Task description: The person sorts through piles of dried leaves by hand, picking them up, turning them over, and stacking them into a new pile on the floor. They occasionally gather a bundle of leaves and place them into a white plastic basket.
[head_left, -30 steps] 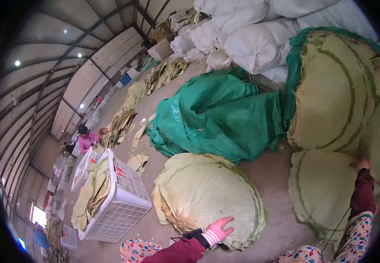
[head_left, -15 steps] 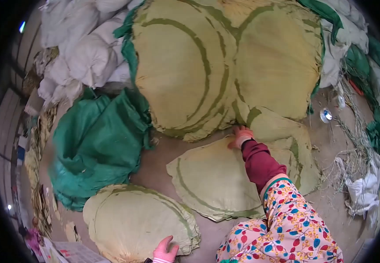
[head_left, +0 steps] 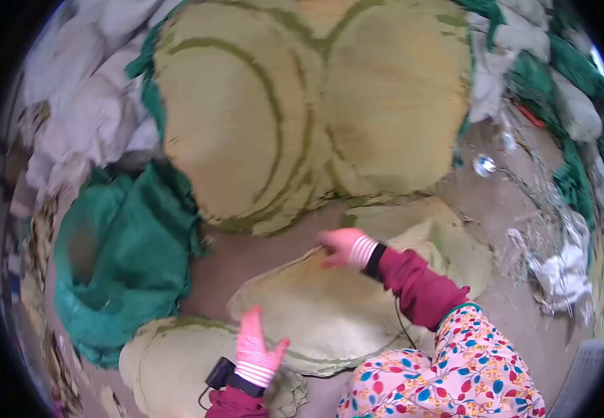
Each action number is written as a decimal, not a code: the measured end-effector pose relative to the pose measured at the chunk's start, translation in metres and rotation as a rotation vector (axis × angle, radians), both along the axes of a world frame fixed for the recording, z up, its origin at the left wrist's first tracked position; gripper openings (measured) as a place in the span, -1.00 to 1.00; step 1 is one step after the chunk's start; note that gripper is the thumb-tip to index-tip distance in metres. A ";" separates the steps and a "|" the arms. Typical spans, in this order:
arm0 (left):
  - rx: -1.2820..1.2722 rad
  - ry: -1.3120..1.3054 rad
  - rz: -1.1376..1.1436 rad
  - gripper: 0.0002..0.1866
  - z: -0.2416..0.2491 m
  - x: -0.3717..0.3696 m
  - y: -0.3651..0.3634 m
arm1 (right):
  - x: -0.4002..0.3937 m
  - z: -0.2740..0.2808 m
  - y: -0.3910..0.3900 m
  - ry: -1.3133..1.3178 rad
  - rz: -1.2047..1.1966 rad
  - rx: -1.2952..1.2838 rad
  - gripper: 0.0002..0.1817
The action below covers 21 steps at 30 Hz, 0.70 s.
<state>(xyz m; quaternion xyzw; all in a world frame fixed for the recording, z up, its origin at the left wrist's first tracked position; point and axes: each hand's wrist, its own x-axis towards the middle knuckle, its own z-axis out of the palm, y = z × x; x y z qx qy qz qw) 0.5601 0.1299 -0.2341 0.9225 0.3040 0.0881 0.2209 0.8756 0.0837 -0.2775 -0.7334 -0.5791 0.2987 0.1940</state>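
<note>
My left hand, in a pink glove with a striped cuff, is over a near stack of pale-green dried leaves. Its fingers and thumb are spread. My right hand, also gloved and blurred, is at the far edge of a middle leaf stack. Its thumb and fingers appear closed around that edge, where the leaves rise. Another leaf stack lies partly behind the right forearm. Beyond the hands is a large double-rounded leaf pile with darker green curved rims.
A crumpled green sack sits on the left. White sacks are heaped behind it. On the right lie dry stalks, a crumpled white bag and a small shiny object. My patterned sleeve and knee fill the lower right.
My view has shifted right. My left hand has moved forward and come further into view. The right wrist has turned, and the middle stack now looks bent up near the right hand.
</note>
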 end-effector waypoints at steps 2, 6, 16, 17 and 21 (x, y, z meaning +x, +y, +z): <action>0.239 -0.080 -0.146 -0.06 0.041 0.046 0.012 | -0.032 0.046 -0.016 -0.124 0.159 0.319 -0.64; -0.025 0.269 -0.231 -0.41 0.060 0.090 0.022 | -0.048 0.107 -0.041 0.132 0.170 0.679 -0.59; -0.312 -0.443 0.560 -0.49 0.103 -0.103 0.140 | 0.217 -0.062 -0.184 -0.389 -1.134 -0.132 -0.02; -0.118 -0.473 0.499 -0.40 0.104 -0.127 0.139 | 0.216 -0.069 -0.188 -0.390 -1.100 -0.229 0.02; -0.363 -0.366 1.168 -0.41 0.096 -0.174 0.081 | 0.199 -0.078 -0.181 -0.398 -0.989 -0.442 0.03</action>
